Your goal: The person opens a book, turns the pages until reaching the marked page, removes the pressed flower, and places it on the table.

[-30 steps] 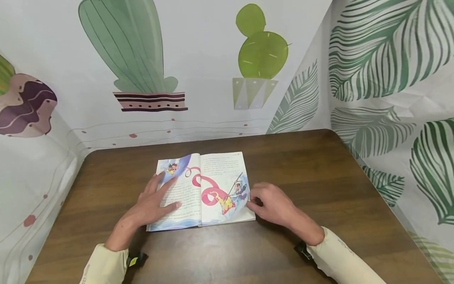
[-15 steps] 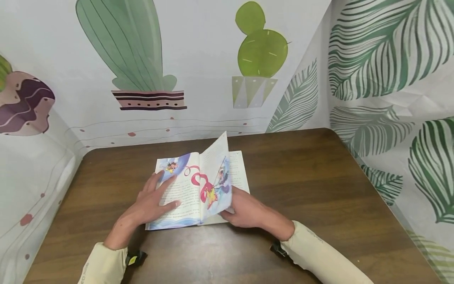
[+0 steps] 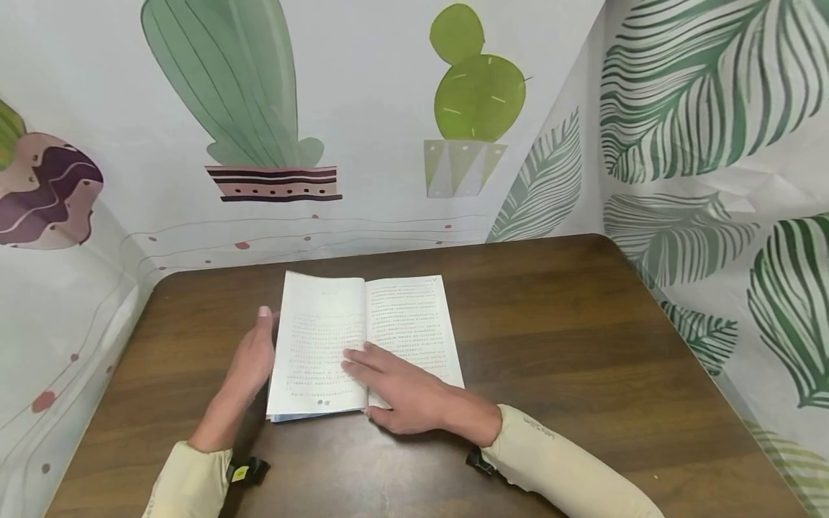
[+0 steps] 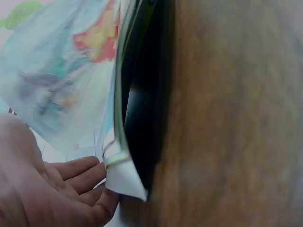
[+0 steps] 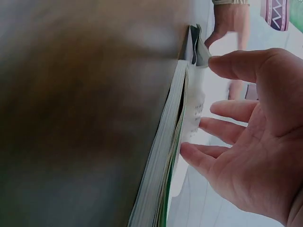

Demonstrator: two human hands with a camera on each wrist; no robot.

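We had the opened, white-paged paper book [image 3: 317, 338] on the brown wooden table [image 3: 550, 324], its gutter [image 3: 365, 309] running away from us, right hand [image 3: 414, 392] straight-fingered across it, left hand [image 3: 249, 360] loosely extended by the left edge.

A brown wood-grain table [image 3: 550, 345] carries 1 open book [image 3: 320, 331], its pages facing up.

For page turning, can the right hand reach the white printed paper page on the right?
Likely yes: the right hand partly covers the white printed paper page, whose upper part looks free.
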